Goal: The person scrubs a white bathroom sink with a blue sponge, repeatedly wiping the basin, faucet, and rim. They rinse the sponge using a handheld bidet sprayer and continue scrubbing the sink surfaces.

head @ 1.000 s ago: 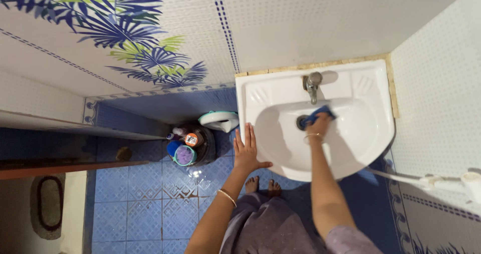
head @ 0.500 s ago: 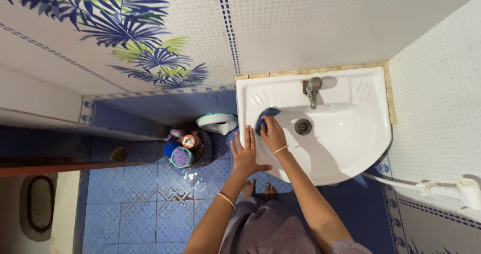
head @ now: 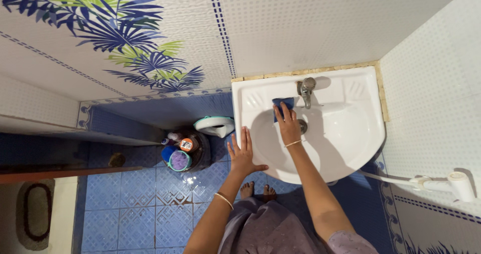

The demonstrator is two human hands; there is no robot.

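Observation:
A white wall-mounted sink (head: 361,139) fills the upper right, with a metal tap (head: 306,89) at its back and a drain half hidden behind my wrist. My right hand (head: 288,122) presses a blue cloth (head: 280,105) against the back wall of the basin, just left of the tap. My left hand (head: 243,153) lies flat with fingers spread on the sink's left front rim. A thin bangle circles each wrist.
A dark bucket (head: 198,151) with bottles and a purple scrubber stands on the blue tiled floor left of the sink, a white and teal dish (head: 215,125) beside it. A white hose and sprayer (head: 453,184) hang at the right wall. My bare feet (head: 256,190) are under the basin.
My right hand swept the blue cloth from the drain to the basin's left side, then up to the back wall beside the tap. My left hand stayed on the rim.

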